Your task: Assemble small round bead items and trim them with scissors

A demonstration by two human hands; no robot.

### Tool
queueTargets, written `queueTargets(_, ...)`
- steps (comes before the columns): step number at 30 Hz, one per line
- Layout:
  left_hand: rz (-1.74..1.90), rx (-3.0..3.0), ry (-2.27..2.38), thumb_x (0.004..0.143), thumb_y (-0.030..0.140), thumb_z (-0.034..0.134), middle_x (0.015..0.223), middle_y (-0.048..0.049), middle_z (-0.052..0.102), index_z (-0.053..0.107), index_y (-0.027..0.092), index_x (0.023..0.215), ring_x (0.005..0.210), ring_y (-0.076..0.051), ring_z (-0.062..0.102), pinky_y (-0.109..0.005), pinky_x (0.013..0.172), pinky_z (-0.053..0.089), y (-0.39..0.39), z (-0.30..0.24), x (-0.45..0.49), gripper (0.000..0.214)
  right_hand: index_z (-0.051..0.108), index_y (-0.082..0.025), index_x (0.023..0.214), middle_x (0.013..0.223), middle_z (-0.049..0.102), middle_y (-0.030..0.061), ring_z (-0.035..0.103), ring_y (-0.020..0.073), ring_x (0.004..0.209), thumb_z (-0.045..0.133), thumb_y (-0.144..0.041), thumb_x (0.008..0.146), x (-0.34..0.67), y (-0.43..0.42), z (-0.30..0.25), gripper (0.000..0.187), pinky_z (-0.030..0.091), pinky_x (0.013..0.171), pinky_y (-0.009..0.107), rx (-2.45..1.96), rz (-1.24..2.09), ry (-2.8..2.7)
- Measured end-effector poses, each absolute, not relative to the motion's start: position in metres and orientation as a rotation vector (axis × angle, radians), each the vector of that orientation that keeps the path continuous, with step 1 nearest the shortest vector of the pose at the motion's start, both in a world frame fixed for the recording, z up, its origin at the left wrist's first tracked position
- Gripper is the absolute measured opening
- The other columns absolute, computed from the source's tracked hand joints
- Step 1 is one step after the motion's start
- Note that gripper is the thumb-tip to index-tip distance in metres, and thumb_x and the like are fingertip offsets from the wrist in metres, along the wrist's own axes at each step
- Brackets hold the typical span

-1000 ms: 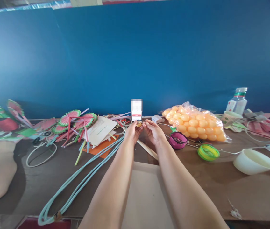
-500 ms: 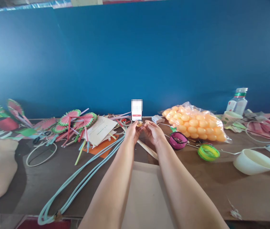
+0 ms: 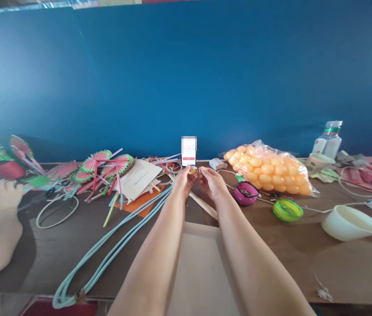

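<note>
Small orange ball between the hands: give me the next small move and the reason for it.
Probably hold the small orange ball steady in the left hand and close the fingertips of the right hand onto its right side. The left fingers wrap it above the table, while the right fingertips sit just at its edge; what they pinch is too small to tell.

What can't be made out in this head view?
All head view.
- Small orange thing between left hand and right hand: tiny, mostly covered by fingers; right hand's grip unclear.
- White card at the wall: top blurred.
- Co-worker's hand, left edge: smeared, arm cut off.
- Bottle label: too small.
</note>
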State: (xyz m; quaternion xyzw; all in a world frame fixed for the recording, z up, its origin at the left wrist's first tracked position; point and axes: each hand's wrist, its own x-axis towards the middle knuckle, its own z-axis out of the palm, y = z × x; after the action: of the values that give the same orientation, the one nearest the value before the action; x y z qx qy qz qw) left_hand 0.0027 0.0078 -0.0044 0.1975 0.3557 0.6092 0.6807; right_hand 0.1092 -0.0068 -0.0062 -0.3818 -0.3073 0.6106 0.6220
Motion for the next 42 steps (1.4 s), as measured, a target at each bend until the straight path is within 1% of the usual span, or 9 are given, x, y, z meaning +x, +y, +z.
queueTargets(3, 1.371, 0.448, 0.807, 0.090, 0.024, 0.064, 0.075, -0.0078, 0.068, 0.066, 0.010, 0.089, 0.063, -0.012, 0.064, -0.022, 0.065, 0.053, 0.0088, -0.0055, 0.0027, 0.014, 0.065, -0.018, 0.073, 0.063, 0.064, -0.0037, 0.056, 0.0069, 0.054, 0.084, -0.028, 0.068, 0.1095, -0.0067, -0.0068, 0.023, 0.046, 0.050, 0.017, -0.864, 1.417, -0.698)
queueTargets(6, 1.383, 0.446, 0.806, 0.091, 0.023, 0.061, 0.073, -0.0062, 0.067, 0.065, 0.011, 0.088, 0.062, -0.012, 0.064, -0.022, 0.064, 0.052, 0.0099, -0.0076, 0.0022, 0.013, 0.065, -0.018, 0.072, 0.065, 0.065, -0.0031, 0.056, 0.0077, 0.056, 0.088, -0.029, 0.059, 0.1107, -0.0079, -0.0068, 0.029, 0.045, 0.049, 0.018, -0.837, 1.429, -0.697)
queueTargets(9, 1.377, 0.461, 0.806, 0.090, 0.024, 0.062, 0.073, -0.0055, 0.066, 0.066, 0.011, 0.088, 0.062, -0.011, 0.064, -0.022, 0.064, 0.052, 0.0108, -0.0093, 0.0017, 0.013, 0.064, -0.019, 0.070, 0.062, 0.063, -0.0035, 0.055, 0.0079, 0.057, 0.092, -0.034, 0.051, 0.1120, -0.0088, -0.0077, 0.037, 0.042, 0.048, 0.018, -0.830, 1.424, -0.769)
queueTargets(12, 1.365, 0.484, 0.825, 0.088, 0.026, 0.066, 0.073, -0.0052, 0.067, 0.066, 0.011, 0.088, 0.062, -0.011, 0.064, -0.023, 0.063, 0.052, 0.0113, -0.0095, 0.0016, 0.015, 0.063, -0.020, 0.070, 0.060, 0.061, -0.0046, 0.052, 0.0076, 0.056, 0.092, -0.038, 0.048, 0.1126, -0.0086, -0.0091, 0.041, 0.036, 0.046, 0.018, -0.845, 1.400, -0.814)
queueTargets(17, 1.357, 0.514, 0.864, 0.088, 0.028, 0.067, 0.069, -0.0040, 0.065, 0.066, 0.011, 0.086, 0.058, -0.011, 0.062, -0.022, 0.060, 0.051, 0.0090, -0.0064, 0.0024, 0.016, 0.062, -0.020, 0.071, 0.060, 0.060, -0.0046, 0.050, 0.0081, 0.056, 0.091, -0.041, 0.046, 0.1109, -0.0086, -0.0084, 0.043, 0.027, 0.044, 0.019, -0.874, 1.365, -0.840)
queueTargets(23, 1.350, 0.574, 0.889, 0.080, 0.033, 0.075, 0.069, -0.0042, 0.066, 0.068, 0.012, 0.085, 0.058, -0.011, 0.061, -0.023, 0.061, 0.050, 0.0068, -0.0061, 0.0023, 0.024, 0.064, -0.019, 0.073, 0.061, 0.060, -0.0037, 0.045, 0.0071, 0.053, 0.090, -0.039, 0.045, 0.1101, -0.0085, -0.0073, 0.042, 0.021, 0.043, 0.019, -0.902, 1.383, -0.820)
queueTargets(27, 1.353, 0.617, 0.918, 0.076, 0.037, 0.079, 0.070, -0.0045, 0.066, 0.068, 0.012, 0.083, 0.060, -0.012, 0.061, -0.023, 0.058, 0.048, 0.0061, -0.0063, 0.0021, 0.029, 0.065, -0.020, 0.075, 0.060, 0.059, -0.0041, 0.041, 0.0063, 0.050, 0.088, -0.037, 0.047, 0.1117, -0.0079, -0.0084, 0.041, 0.018, 0.042, 0.019, -0.935, 1.383, -0.808)
queueTargets(34, 1.359, 0.606, 0.947, 0.076, 0.038, 0.080, 0.067, -0.0029, 0.064, 0.067, 0.012, 0.081, 0.056, -0.010, 0.058, -0.021, 0.055, 0.046, 0.0041, -0.0037, 0.0026, 0.030, 0.065, -0.020, 0.075, 0.062, 0.057, -0.0044, 0.041, 0.0065, 0.053, 0.086, -0.035, 0.048, 0.1126, -0.0078, -0.0076, 0.038, 0.020, 0.043, 0.019, -0.956, 1.389, -0.788)
queueTargets(42, 1.356, 0.609, 0.946, 0.076, 0.039, 0.080, 0.068, -0.0038, 0.064, 0.067, 0.012, 0.080, 0.057, -0.010, 0.059, -0.021, 0.055, 0.046, 0.0058, -0.0062, 0.0021, 0.030, 0.062, -0.019, 0.071, 0.058, 0.048, -0.0056, 0.039, 0.0061, 0.053, 0.089, -0.039, 0.049, 0.1121, -0.0056, -0.0120, 0.041, 0.021, 0.043, 0.019, -0.945, 1.375, -0.842)
